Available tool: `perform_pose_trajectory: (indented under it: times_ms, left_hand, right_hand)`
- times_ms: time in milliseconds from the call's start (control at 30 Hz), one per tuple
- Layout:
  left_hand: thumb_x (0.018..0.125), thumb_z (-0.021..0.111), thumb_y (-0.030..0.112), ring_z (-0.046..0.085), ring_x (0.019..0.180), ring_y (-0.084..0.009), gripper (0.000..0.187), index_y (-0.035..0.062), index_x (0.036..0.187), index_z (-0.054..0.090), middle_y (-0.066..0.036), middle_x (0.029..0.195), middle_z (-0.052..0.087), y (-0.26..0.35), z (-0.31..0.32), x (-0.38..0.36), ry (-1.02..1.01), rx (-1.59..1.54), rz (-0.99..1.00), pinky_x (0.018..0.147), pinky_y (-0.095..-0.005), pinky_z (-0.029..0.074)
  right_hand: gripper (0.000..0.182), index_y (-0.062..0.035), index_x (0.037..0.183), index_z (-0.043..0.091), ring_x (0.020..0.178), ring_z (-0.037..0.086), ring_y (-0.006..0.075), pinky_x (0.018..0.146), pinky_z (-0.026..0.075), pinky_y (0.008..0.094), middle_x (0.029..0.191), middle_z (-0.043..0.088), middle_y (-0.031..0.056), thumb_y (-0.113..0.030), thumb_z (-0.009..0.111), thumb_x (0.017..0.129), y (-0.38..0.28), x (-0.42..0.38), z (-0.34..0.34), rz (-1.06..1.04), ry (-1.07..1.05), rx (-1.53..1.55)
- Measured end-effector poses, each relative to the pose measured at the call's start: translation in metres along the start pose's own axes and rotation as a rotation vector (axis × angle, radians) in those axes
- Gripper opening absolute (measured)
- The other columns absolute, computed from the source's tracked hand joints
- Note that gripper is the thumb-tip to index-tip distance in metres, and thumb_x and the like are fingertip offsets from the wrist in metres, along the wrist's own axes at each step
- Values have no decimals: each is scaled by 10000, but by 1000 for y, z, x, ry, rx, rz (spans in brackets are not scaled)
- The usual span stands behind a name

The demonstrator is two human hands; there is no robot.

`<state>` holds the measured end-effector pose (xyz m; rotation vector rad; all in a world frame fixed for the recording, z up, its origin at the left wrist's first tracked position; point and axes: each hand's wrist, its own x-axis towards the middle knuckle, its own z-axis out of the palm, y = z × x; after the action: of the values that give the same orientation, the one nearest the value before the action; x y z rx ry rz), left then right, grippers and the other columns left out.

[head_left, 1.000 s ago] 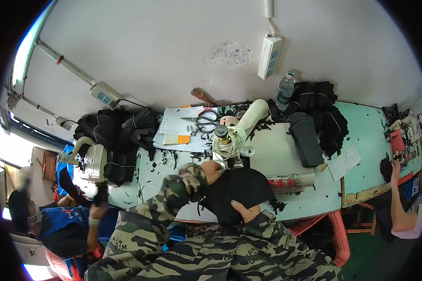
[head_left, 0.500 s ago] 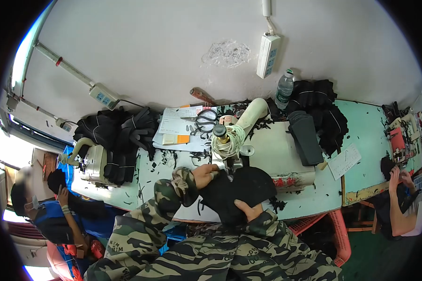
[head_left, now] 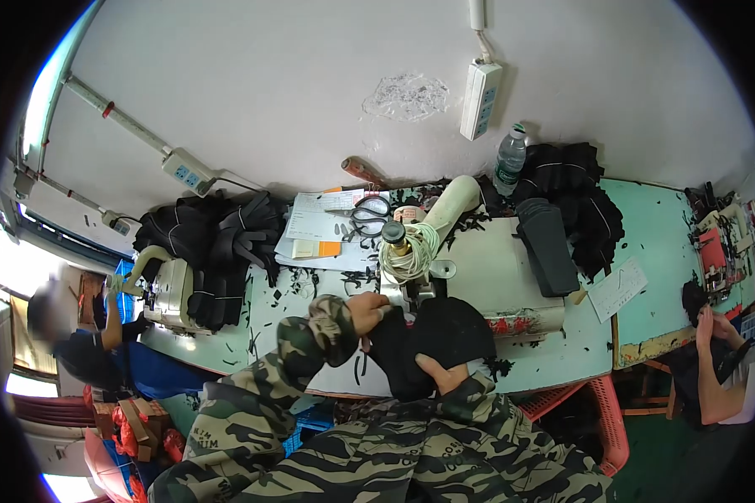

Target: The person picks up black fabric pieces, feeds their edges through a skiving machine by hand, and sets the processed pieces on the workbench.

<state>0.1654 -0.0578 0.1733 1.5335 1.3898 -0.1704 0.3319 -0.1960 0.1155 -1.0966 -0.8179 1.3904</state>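
Note:
A black fabric piece (head_left: 453, 335) hangs over the near edge of the sewing machine (head_left: 455, 205), its upper edge close under the machine's head. My left hand (head_left: 367, 315) grips the fabric's upper left edge beside the head, fingers bent and partly hidden. Lower down, my right hand (head_left: 442, 374) pinches the same piece, thumb on top and the other fingers out of sight beneath it. A coil of pale cord (head_left: 408, 258) hangs on the machine's head. The needle area is too dark to make out.
Scissors (head_left: 367, 216) lie on papers (head_left: 315, 220) behind my left hand. Black fabric bundles (head_left: 205, 230) stand at left. A water bottle (head_left: 509, 159) and a dark grey tray-like piece (head_left: 547, 247) are at right. A red basket (head_left: 608, 427) sits below. Co-workers sit at both sides.
The fabric's left part has drawn in to the right and folded, showing more of my left fingers. My right hand has shifted slightly left. The left co-worker has turned and reached toward their machine.

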Motion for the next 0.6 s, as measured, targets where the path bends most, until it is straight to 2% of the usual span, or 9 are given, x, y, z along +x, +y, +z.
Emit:
perform_pose_trajectory:
  times_ms: [67,133,233,333,433,500,533,567,600]
  left_hand:
    - [831,464,184,598,794,-354,265,-12,954,594,-198,825,610,-28,16,33,194,317,248,706,-420,457]
    - [820,489,197,586,783,-374,251,-19,889,594,-222,796,599,-16,18,34,231,322,253,693,-418,457]
    - [826,499,201,608,697,-341,248,-27,869,587,-198,697,603,2,23,33,296,335,309,652,-417,470]
    - [820,466,178,637,628,-261,256,17,947,617,-155,651,621,30,8,14,7,110,-17,621,-367,499]
    - [864,463,215,607,488,-183,256,14,882,621,-89,545,598,-3,0,-6,77,149,283,535,-330,496]
    - [918,405,305,556,430,-107,357,14,852,600,-73,590,617,-11,-21,-57,-230,95,-33,416,-254,456]
    - [925,378,312,543,406,-109,371,8,905,590,-71,583,611,-27,-26,-80,-403,2,-26,394,-252,448]
    - [926,369,304,596,512,-140,375,4,988,585,-120,686,631,-51,-21,-90,-575,-182,-13,498,-276,496]
    - [866,473,411,595,882,-228,512,-16,1145,511,-218,992,589,-83,2,-81,-534,-171,384,838,-327,444]
  right_hand:
    - [346,26,1048,554,916,557,223,827,440,323,1012,582,116,-135,656,759,0,2,1,-42,-3,-53]
    - [336,26,1053,551,920,555,220,824,440,321,1013,582,114,-126,644,769,7,3,0,-30,-2,-41]
    - [359,23,1107,515,964,548,218,848,443,326,1052,566,119,-109,618,788,13,3,-5,217,-97,186]
    - [415,-19,1178,460,1029,537,228,856,473,359,1095,543,104,-87,593,790,17,0,-2,421,-79,493]
    - [401,-16,1187,456,1059,517,224,914,439,359,1130,523,116,-92,571,810,6,5,-3,477,-88,640]
    - [390,-24,1182,465,1059,516,223,918,434,356,1126,526,108,-87,563,810,-11,7,-8,344,-94,679]
    - [384,-29,1180,470,1059,516,222,919,431,354,1124,528,104,-84,558,811,-19,5,-9,280,-96,696]
    - [388,-27,1181,470,1058,517,221,923,427,354,1128,527,102,-81,558,807,-24,3,-9,287,-90,707]
    - [392,-25,1181,469,1057,518,220,928,423,353,1133,526,100,-78,558,803,-29,0,-7,301,-93,714]
